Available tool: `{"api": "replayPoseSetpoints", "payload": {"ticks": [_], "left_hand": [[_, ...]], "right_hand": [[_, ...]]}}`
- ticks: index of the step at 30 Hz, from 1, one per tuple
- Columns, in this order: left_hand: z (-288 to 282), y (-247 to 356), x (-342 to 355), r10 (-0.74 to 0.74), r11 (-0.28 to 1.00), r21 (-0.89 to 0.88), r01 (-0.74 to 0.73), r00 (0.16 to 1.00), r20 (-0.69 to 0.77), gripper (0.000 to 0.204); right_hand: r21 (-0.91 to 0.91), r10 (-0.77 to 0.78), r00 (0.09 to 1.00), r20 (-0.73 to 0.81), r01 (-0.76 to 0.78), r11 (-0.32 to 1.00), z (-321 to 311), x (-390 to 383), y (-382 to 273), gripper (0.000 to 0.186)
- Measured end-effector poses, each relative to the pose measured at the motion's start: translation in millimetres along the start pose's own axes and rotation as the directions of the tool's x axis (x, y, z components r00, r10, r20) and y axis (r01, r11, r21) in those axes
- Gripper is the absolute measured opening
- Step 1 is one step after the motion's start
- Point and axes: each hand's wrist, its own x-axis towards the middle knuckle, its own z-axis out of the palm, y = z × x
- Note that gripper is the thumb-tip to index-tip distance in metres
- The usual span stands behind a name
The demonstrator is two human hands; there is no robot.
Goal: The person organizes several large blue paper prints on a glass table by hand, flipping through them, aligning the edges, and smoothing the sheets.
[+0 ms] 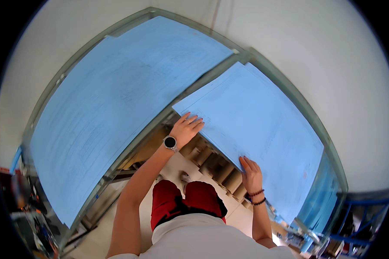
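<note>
Two spreads of large blue drawing sheets with faint lines lie on a glass-topped table; the right-hand one is a stack of sheets (263, 116) whose edges do not quite line up at the far corner. My left hand (188, 131), with a ring and a wristwatch, rests its spread fingers on that stack near its left corner. Farther right along the same near edge, my right hand (252, 175), with beaded bracelets, lays its fingers on the paper. Both thumbs are hidden from me. On the left lies the larger blue sheet spread (121, 95), untouched by either hand.
A greenish glass rim (285, 84) frames the table, with a pale wall behind. Cardboard rolls or boxes (222, 168) stand under the near edge. At the right are more blue sheets (322, 194) and a blue metal rack (363, 216). Clutter (30, 216) fills the lower left.
</note>
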Motion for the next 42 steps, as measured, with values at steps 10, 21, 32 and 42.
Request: {"api": "replayPoseSetpoints", "payload": {"ticks": [10,21,32,42], "left_hand": [[-152,-105,-248,-0.403,0.894,0.247,0.374,0.912,0.079,0.04],[-269,-100,-609,-0.759,0.557,0.455,0.694,0.649,-0.061,0.04],[-306,-71,-766,-0.88,0.426,0.291,0.857,0.467,-0.085,0.039],[-298,-73,-783,-0.956,0.29,0.063,0.955,0.292,-0.021,0.058]], "right_hand": [[0.176,-0.352,0.9,0.257,0.314,0.933,73,62,-178,0.061],[0.308,-0.755,0.606,0.251,0.689,0.656,249,93,-437,0.071],[0.314,-0.831,0.438,0.342,0.78,0.541,326,94,-582,0.062],[0.25,-0.754,0.494,0.433,0.737,0.627,338,106,-582,0.069]]}}
